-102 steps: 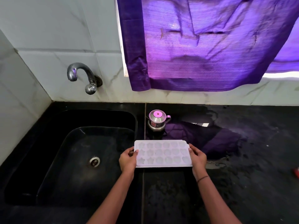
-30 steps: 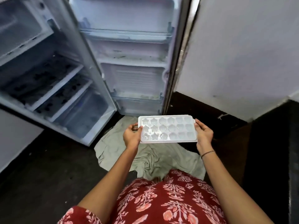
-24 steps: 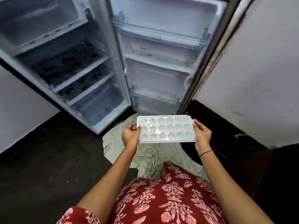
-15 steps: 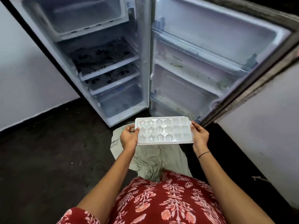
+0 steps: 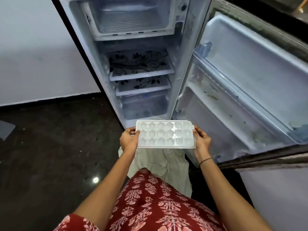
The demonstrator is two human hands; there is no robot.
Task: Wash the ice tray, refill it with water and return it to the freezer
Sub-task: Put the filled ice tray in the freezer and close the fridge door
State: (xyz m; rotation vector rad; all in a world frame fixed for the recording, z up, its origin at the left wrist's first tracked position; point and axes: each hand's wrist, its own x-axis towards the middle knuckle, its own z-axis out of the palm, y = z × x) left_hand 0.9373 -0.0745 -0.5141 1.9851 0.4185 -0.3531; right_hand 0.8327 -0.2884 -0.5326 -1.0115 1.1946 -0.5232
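1. At far left lies the dark speckled stone floor (image 5: pixel 50 155), bare below a pale wall.
2. The left hand (image 5: pixel 129 141) grips the left short end of the white rectangular plastic ice tray (image 5: pixel 165 134), its fingers (image 5: pixel 133 130) curled narrowly round the rim with the thumb on top.
3. The tray is held level in the air, in front of the open white single-door fridge (image 5: pixel 141 64) and well below the freezer box (image 5: pixel 131 19) at its top. A crumpled pale cloth (image 5: pixel 160 164) lies on the floor beneath it.
4. Its flower- and star-shaped cells glint as if filled. I judge it stiff yet slightly flexible, light in itself but heavier with water, wet and slippery at the rim, and quick to spill if tilted. The two short ends are the sound places to hold, kept at one height.
5. The right hand (image 5: pixel 202 141), with a thin bracelet at the wrist, clasps the right short end the same way, fingers (image 5: pixel 198 130) closed on the edge.
6. At right the fridge door (image 5: pixel 250 80) stands wide open, its shelves empty apart from stains.
7. Against the frame from a few seconds ago, the black sink and table are gone from view; the person now faces the fridge squarely. Half a second ago the cabinet sat further left and the freezer was only partly seen. The grip on the tray is unchanged.
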